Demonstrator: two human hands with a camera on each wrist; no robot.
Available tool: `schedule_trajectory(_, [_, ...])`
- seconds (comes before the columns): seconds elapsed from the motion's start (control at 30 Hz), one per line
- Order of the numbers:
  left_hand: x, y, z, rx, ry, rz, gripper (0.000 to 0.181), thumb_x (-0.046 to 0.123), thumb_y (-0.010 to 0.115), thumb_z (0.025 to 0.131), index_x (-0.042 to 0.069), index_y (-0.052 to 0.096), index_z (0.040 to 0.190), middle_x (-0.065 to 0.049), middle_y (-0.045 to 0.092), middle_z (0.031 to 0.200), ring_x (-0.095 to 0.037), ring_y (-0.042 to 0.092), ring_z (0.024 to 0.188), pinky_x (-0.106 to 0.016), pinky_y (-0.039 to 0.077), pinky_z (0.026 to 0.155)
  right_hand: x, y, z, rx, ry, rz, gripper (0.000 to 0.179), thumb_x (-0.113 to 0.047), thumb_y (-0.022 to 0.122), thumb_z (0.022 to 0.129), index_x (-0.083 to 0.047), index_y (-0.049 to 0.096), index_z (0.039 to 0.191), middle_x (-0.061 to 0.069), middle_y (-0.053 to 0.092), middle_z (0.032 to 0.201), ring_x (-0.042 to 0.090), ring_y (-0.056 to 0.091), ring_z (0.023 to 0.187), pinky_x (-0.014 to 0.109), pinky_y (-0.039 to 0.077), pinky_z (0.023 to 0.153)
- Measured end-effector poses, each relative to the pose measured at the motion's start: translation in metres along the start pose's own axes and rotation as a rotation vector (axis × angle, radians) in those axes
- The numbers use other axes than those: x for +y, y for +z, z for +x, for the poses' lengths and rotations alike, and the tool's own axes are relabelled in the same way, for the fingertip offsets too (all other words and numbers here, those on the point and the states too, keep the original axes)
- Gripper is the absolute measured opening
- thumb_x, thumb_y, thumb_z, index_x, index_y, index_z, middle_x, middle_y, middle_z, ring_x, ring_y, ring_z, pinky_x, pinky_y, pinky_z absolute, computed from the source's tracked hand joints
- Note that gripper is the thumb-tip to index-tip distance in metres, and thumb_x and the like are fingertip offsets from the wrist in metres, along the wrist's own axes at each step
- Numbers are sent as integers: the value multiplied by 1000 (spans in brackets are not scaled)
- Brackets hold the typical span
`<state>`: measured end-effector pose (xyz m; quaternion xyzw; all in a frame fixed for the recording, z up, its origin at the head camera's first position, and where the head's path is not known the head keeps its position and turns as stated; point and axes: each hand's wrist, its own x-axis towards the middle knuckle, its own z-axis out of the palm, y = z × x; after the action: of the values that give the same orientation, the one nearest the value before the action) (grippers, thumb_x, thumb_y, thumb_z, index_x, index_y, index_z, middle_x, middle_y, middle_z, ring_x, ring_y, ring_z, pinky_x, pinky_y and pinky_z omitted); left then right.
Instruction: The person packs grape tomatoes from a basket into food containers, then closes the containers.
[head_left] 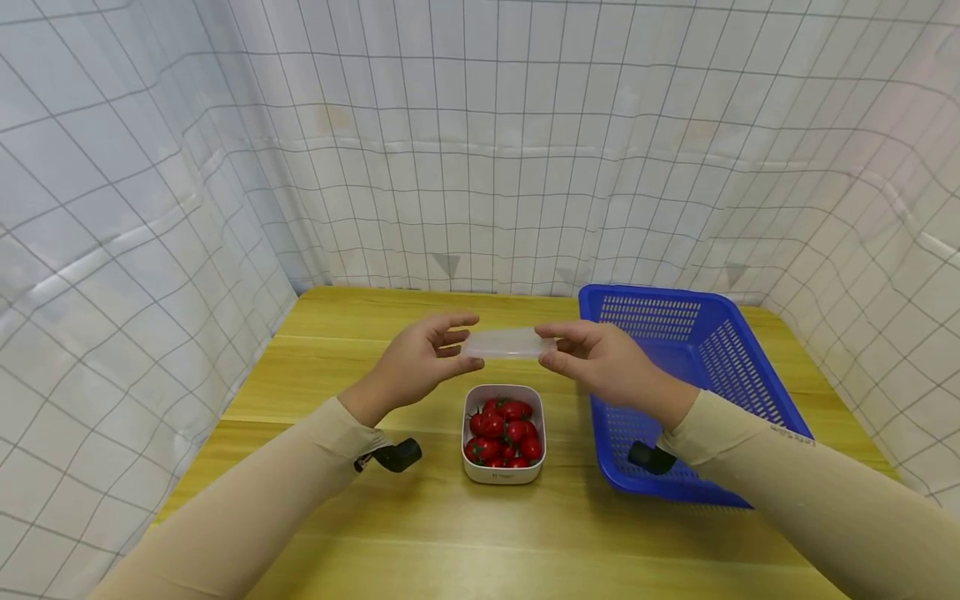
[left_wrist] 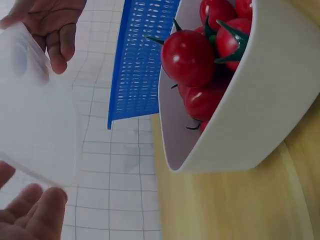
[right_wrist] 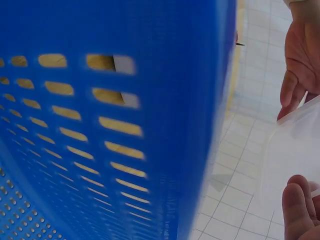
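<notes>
A translucent plastic lid [head_left: 506,342] is held up level between my two hands, a little beyond a white box [head_left: 502,476]. My left hand [head_left: 422,358] grips its left edge, thumb on the near side and fingers behind. At the opposite edge, my right hand [head_left: 611,360] pinches it between thumb and fingers. Through the lid [left_wrist: 37,107] the right hand's fingers show faintly in the left wrist view. Red tomatoes [head_left: 504,429] with green stems fill the uncovered box, which stands on the table below the hands.
A blue perforated plastic basket [head_left: 757,367] stands on the wooden table [head_left: 337,500], right of the box and partly under my right forearm. White grid-patterned sheeting [head_left: 465,150] encloses the back and both sides.
</notes>
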<state>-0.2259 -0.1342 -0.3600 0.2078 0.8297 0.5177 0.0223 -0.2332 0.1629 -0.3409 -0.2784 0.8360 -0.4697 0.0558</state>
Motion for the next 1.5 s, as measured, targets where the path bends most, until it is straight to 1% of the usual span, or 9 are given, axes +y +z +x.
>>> schedule_trajectory(0.07, [-2,-2,0,-51,-74,-52,69,17,82,94,2,51,154,-19,53,158,-36,55,143,-41,53,108,0,1,-1,6,-9,-11,39,-11,74,99,4,68,135,20,74,127,26,75,108,21,60,83])
schedule_trajectory(0.17, [-3,-3,-1,-110,-130,-136,77,11,81,94,-3,42,158,-20,44,164,-34,47,150,-35,49,112,1,2,-3,2,4,-33,38,-12,77,97,4,71,131,20,67,139,29,75,113,23,62,86])
schedule_trajectory(0.37, [-5,2,-5,-174,-156,-242,80,5,80,92,-6,37,159,-19,32,171,-31,36,156,-28,44,114,2,3,-5,-40,16,-121,44,-16,85,91,2,73,129,19,62,147,32,73,118,33,62,92])
schedule_trajectory(0.57, [-9,9,-12,-158,-101,-231,85,4,83,90,-6,35,160,-17,22,175,-31,32,158,-27,42,115,4,2,-4,-87,58,-212,50,-27,89,86,-4,75,128,17,46,164,31,71,123,45,61,97])
schedule_trajectory(0.87, [-18,24,-22,-103,-73,-294,81,-1,77,93,-7,33,161,-14,13,177,-29,26,160,-26,39,116,5,2,-2,-124,65,-246,49,-27,91,84,-4,76,125,19,43,165,32,72,121,41,62,93])
schedule_trajectory(1.03, [-19,26,-27,-105,-79,-350,80,-2,76,94,-6,33,161,-12,10,178,-30,23,161,-28,41,115,2,4,-2,-149,66,-281,48,-27,90,85,-5,76,126,20,40,166,34,71,122,40,62,94])
schedule_trajectory(1.2, [-20,26,-31,-111,-76,-300,76,2,77,95,-6,37,159,-13,13,177,-31,25,161,-30,40,116,-2,7,-1,-202,101,-320,47,-30,88,88,-9,76,127,19,30,171,35,68,127,45,59,100])
schedule_trajectory(1.37, [-22,26,-35,-93,-82,-212,70,6,78,95,-4,45,156,-10,19,176,-28,31,159,-30,40,117,-5,10,-1,-244,182,-269,56,-30,88,88,-6,69,135,21,24,173,35,67,129,44,60,100])
schedule_trajectory(1.5, [-24,30,-39,-82,-62,-172,69,5,79,94,-7,47,153,-14,21,176,-32,34,158,-32,41,116,-6,14,1,-265,238,-200,75,-22,92,83,-5,56,147,19,43,163,29,73,118,37,64,89])
